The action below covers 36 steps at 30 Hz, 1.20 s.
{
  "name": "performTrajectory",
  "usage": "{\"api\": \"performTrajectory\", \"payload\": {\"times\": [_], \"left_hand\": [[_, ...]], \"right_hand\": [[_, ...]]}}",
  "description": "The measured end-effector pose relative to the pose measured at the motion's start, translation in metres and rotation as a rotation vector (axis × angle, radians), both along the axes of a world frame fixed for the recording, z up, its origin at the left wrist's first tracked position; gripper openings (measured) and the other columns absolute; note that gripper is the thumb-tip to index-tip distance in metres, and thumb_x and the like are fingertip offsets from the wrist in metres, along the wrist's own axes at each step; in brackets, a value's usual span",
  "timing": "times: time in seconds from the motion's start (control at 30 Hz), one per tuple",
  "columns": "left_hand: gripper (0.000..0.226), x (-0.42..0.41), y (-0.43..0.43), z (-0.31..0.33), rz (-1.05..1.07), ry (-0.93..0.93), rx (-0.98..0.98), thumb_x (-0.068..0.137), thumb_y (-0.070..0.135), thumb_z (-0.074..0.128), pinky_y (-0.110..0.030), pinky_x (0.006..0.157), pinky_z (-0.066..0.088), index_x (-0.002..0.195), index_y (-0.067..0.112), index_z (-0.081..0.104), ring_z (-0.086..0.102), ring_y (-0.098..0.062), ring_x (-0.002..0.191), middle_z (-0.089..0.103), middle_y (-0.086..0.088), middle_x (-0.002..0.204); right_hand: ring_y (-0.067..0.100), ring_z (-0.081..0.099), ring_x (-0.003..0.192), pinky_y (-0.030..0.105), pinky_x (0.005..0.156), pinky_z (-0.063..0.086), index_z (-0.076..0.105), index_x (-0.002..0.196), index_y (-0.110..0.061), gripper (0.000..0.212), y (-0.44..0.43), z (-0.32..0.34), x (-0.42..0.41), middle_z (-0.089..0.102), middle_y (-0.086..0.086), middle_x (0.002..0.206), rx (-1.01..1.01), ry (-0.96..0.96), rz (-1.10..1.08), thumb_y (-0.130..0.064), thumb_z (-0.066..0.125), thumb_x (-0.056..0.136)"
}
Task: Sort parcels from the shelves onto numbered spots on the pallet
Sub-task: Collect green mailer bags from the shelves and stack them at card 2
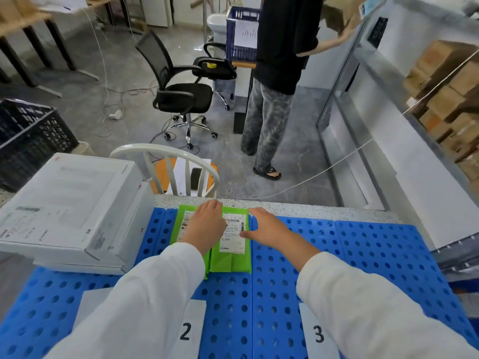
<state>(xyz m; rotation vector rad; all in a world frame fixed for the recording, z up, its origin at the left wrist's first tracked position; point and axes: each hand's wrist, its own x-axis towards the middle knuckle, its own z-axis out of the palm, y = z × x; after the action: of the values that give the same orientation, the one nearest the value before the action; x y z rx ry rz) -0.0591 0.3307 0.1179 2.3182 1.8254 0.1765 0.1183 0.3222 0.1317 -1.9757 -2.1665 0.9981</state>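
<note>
Two green parcels with white shipping labels lie overlapping at the far edge of the blue perforated pallet (363, 250): the upper one (230, 260) on the right, the lower one (178, 229) peeking out on the left. My left hand (206, 224) rests flat on them, fingers straight. My right hand (267, 230) touches the upper parcel's right edge, thumb on its label. White sheets numbered 2 (190, 330) and 3 (315, 332) lie on the near part of the pallet, partly hidden by my sleeves.
Stacked white flat boxes (67, 211) sit on the pallet's left. A white chair (166, 164) stands just beyond the pallet, a black office chair (181, 94) farther off. A person (274, 81) stands near the metal shelving (388, 125) holding cardboard boxes (445, 81). Dark crate (28, 136) at left.
</note>
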Motion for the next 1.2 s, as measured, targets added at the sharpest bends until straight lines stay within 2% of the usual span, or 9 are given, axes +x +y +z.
{"api": "performTrajectory", "payload": {"times": [0.2, 0.43, 0.53, 0.6, 0.7, 0.8, 0.87, 1.03, 1.2], "left_hand": [[0.044, 0.031, -0.014, 0.047, -0.22, 0.16, 0.147, 0.095, 0.028, 0.047, -0.032, 0.115, 0.026, 0.136, 0.01, 0.041, 0.039, -0.02, 0.131, 0.045, -0.004, 0.137], [0.036, 0.079, -0.039, 0.111, -0.314, 0.067, 0.196, 0.091, 0.028, 0.047, -0.03, 0.106, 0.031, 0.123, 0.011, 0.049, 0.045, -0.022, 0.122, 0.049, -0.003, 0.125], [0.04, 0.108, -0.054, 0.134, -0.35, 0.055, 0.244, 0.091, 0.029, 0.049, -0.03, 0.107, 0.031, 0.127, 0.012, 0.049, 0.044, -0.02, 0.123, 0.049, -0.002, 0.126], [0.041, 0.131, -0.071, 0.146, -0.394, 0.056, 0.287, 0.092, 0.031, 0.048, -0.029, 0.109, 0.028, 0.127, 0.011, 0.049, 0.042, -0.02, 0.126, 0.049, -0.003, 0.128], [0.044, 0.169, -0.104, 0.154, -0.467, 0.041, 0.277, 0.094, 0.034, 0.047, -0.03, 0.111, 0.028, 0.13, 0.009, 0.049, 0.041, -0.02, 0.129, 0.049, -0.004, 0.131], [0.044, 0.216, -0.148, 0.159, -0.543, 0.01, 0.239, 0.093, 0.037, 0.048, -0.032, 0.099, 0.041, 0.128, 0.01, 0.049, 0.046, -0.021, 0.122, 0.05, -0.002, 0.128], [0.042, 0.247, -0.18, 0.163, -0.58, -0.029, 0.21, 0.092, 0.037, 0.05, -0.033, 0.093, 0.043, 0.125, 0.01, 0.049, 0.048, -0.021, 0.118, 0.051, -0.003, 0.126], [0.047, 0.322, -0.269, 0.168, -0.805, -0.076, 0.212, 0.092, 0.037, 0.051, -0.033, 0.1, 0.042, 0.129, 0.009, 0.048, 0.047, -0.022, 0.122, 0.05, -0.004, 0.128], [0.043, 0.375, -0.348, 0.184, -1.008, -0.075, 0.227, 0.092, 0.034, 0.052, -0.035, 0.099, 0.042, 0.126, 0.009, 0.049, 0.048, -0.025, 0.118, 0.051, -0.007, 0.126]], "right_hand": [[0.025, 0.033, 0.14, 0.039, 0.111, 0.035, 0.022, 0.152, -0.016, 0.088, -0.02, 0.059, 0.028, 0.018, 0.0, 0.16, 0.224, -0.199, 0.048, -0.054, 0.064, 0.085], [0.02, 0.027, 0.144, 0.036, 0.114, 0.03, 0.021, 0.152, -0.014, 0.085, -0.074, 0.11, 0.084, 0.022, 0.001, 0.159, 0.315, -0.284, -0.038, -0.053, 0.059, 0.088], [0.023, 0.036, 0.138, 0.04, 0.109, 0.037, 0.027, 0.149, -0.014, 0.073, -0.11, 0.125, 0.113, 0.029, 0.002, 0.154, 0.325, -0.303, -0.116, -0.048, 0.058, 0.091], [0.024, 0.043, 0.131, 0.04, 0.102, 0.043, 0.031, 0.145, -0.013, 0.065, -0.141, 0.131, 0.137, 0.034, 0.003, 0.15, 0.347, -0.304, -0.185, -0.042, 0.057, 0.093], [0.025, 0.046, 0.127, 0.039, 0.099, 0.044, 0.027, 0.148, -0.012, 0.069, -0.193, 0.138, 0.174, 0.032, 0.003, 0.151, 0.346, -0.299, -0.31, -0.04, 0.057, 0.093], [0.026, 0.051, 0.119, 0.04, 0.094, 0.048, 0.028, 0.147, -0.012, 0.066, -0.255, 0.141, 0.21, 0.039, 0.006, 0.146, 0.319, -0.312, -0.428, -0.041, 0.056, 0.094], [0.027, 0.049, 0.122, 0.04, 0.094, 0.047, 0.029, 0.146, -0.011, 0.064, -0.296, 0.143, 0.227, 0.039, 0.007, 0.145, 0.289, -0.333, -0.495, -0.04, 0.055, 0.095], [0.026, 0.051, 0.119, 0.036, 0.087, 0.048, 0.032, 0.143, -0.011, 0.06, -0.396, 0.151, 0.268, 0.041, 0.007, 0.142, 0.267, -0.385, -0.657, -0.04, 0.054, 0.094], [0.029, 0.052, 0.118, 0.042, 0.094, 0.048, 0.024, 0.149, -0.016, 0.074, -0.5, 0.163, 0.295, 0.044, 0.008, 0.139, 0.314, -0.363, -0.864, -0.038, 0.061, 0.089]]}}
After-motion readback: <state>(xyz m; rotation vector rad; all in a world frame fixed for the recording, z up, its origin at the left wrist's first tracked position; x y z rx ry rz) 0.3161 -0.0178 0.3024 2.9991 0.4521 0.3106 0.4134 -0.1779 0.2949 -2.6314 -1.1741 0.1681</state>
